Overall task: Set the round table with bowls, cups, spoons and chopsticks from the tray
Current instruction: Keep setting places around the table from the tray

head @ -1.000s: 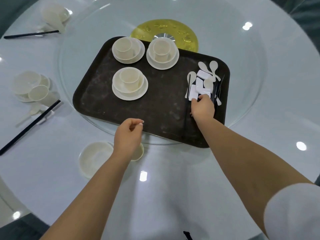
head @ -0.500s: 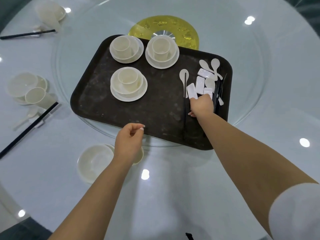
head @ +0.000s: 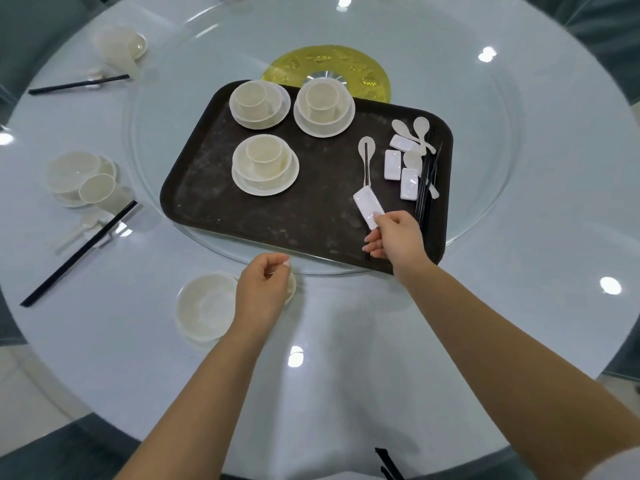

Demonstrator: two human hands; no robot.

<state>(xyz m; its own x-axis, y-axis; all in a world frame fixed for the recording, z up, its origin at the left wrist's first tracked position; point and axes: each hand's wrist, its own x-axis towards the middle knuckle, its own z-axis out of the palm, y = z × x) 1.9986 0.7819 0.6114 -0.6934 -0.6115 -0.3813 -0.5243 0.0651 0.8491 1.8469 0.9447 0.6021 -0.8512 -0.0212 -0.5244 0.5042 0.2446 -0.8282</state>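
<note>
The dark tray (head: 311,216) sits on the glass turntable and carries three stacked bowl-and-cup sets (head: 265,168) (head: 259,103) (head: 324,107). At its right end lie white spoons (head: 366,147), white chopstick rests (head: 392,164) and a bundle of black chopsticks (head: 427,181). My right hand (head: 394,237) pinches one white rest (head: 369,207) just above the tray's near right part. A single black chopstick (head: 366,174) runs past its fingers; I cannot tell whether the hand holds it. My left hand (head: 265,289) hovers loosely curled and holding nothing beside a white bowl (head: 206,306) on the table, partly hiding a small dish.
A place setting of bowl and cup (head: 83,183) with chopsticks (head: 79,252) lies at the left. Another setting (head: 121,46) with chopsticks (head: 79,84) is at the far left. A gold disc (head: 325,72) marks the turntable's centre behind the tray.
My right hand has picked a rest out of the pile and drawn it toward the tray's near edge. A spoon now lies apart from the pile. My left hand has stayed put.
</note>
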